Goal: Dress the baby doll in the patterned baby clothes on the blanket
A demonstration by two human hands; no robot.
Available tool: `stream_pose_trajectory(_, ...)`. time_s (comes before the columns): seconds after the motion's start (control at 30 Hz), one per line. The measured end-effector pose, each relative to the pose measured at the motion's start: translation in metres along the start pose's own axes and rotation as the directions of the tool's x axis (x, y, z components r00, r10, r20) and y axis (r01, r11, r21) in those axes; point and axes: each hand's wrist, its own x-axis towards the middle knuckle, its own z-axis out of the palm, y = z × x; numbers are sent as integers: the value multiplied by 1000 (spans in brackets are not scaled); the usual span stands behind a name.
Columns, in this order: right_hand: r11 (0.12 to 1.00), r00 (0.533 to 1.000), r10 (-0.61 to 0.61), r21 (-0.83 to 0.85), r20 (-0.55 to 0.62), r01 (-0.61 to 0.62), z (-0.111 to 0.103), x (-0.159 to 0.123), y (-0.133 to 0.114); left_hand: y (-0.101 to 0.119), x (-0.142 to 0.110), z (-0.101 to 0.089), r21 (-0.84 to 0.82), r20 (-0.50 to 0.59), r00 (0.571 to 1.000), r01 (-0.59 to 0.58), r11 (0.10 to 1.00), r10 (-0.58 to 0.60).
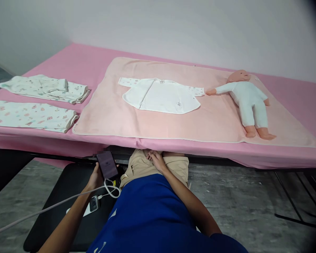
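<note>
One white shirt is lying flat across the middle of the peach mat, both sleeves stretched out, so its laying-out is looking complete. The doll is lying face up toward the mat's right end, one hand just beside the shirt's cuff; none of the shirt is covering it. Left of the mat, on the pink-covered worktop, a farther folded cloth and a nearer folded cloth are lying unopened. Off the mat's near left corner, your left hand is holding the phone, fingers curling around its edges, while a pale cable is trailing away below. Your right hand is resting on your shorts, before the mat's near edge; you are showing too little of its fingers to tell whether they are spread or pressed together. Neither hand is touching any clothing on or beside the mat, so you are, seemingly, leaving all of that handling undone.
</note>
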Motion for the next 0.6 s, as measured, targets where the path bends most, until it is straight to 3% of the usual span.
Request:
stream_pose_trajectory(0.17, 999, 1000, -21, -27, 15, 22, -4, 0, 3, -1, 4, 9, 73, -32, 999, 31, 997, -28)
stream_pose_trajectory(0.33, 996, 999, -49, -74, -1, 48, 0, -2, -3, 9, 8, 29, 207, 21, 1000, 6, 978, -10)
stream_pose_trajectory(0.47, 992, 997, -78, -104, -16, 76, 9, 1, -12, 14, 12, 56, 201, 114, 993, -67, 977, 44)
stream_pose_trajectory(0.6, 994, 998, -66, -83, 14, 67, 25, 8, -18, 6, 1, 95, 161, 239, 971, -67, 985, 27)
